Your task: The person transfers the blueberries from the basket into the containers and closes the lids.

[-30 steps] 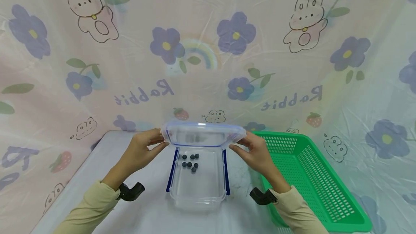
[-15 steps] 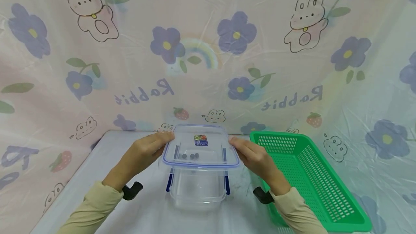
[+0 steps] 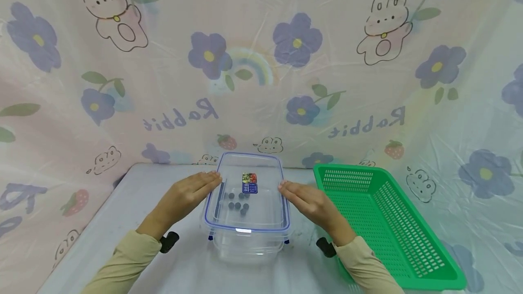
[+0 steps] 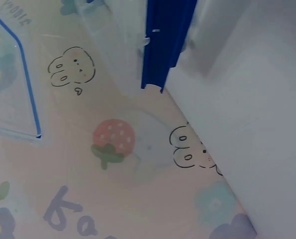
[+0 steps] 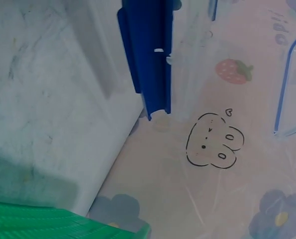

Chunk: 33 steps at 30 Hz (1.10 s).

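A clear lid (image 3: 265,214) with a blue seal line and a small printed label is held over a clear plastic food container (image 3: 249,246). My left hand (image 3: 181,198) holds the lid's left edge, fingers extended along it. At the opposite edge is my right hand (image 3: 312,203), gripping from that side; both thumbs are hidden. Several small dark round berries (image 3: 238,206) show through the lid, lying in the container. Blue side clips (image 4: 162,45) hang folded down. In the left wrist view, a lid corner (image 4: 31,99) appears apart from the clip.
To the right stands a green perforated plastic basket (image 3: 425,226), close to my right forearm. The white tabletop (image 3: 163,276) ends at a patterned curtain (image 3: 253,117) with rabbits and flowers. In the right wrist view, the basket's rim (image 5: 48,214) shows at lower left.
The lid has swung from nearly upright behind the container to lying flatter across it, its near edge coming down and toward me. Both hands turned with it and kept to its sides.
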{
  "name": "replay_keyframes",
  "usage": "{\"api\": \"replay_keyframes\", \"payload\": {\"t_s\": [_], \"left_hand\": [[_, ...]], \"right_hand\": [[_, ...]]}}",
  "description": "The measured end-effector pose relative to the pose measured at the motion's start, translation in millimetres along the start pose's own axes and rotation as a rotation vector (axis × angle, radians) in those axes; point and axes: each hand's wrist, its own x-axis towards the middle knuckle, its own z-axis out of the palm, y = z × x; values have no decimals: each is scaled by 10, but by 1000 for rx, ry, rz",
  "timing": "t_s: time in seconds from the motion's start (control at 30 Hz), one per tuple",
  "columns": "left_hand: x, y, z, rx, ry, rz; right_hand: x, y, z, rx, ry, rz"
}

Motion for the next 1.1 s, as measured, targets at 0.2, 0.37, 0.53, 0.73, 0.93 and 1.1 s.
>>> {"api": "replay_keyframes", "payload": {"t_s": [0.2, 0.37, 0.53, 0.73, 0.93, 1.1], "left_hand": [[-91, 15, 91, 12, -5, 12], [-188, 7, 180, 41, -31, 18], [-288, 16, 269, 82, -53, 21], [-373, 23, 386, 127, -38, 44], [-428, 46, 469, 147, -27, 78], [-445, 57, 532, 169, -24, 104]], "right_hand": [[-46, -31, 36, -24, -71, 5], [-102, -38, 79, -45, -159, 18], [-137, -57, 136, -55, -210, 12], [-167, -73, 181, -37, -243, 20], [-209, -88, 213, -29, -314, 32], [-196, -106, 258, -42, -363, 45]]}}
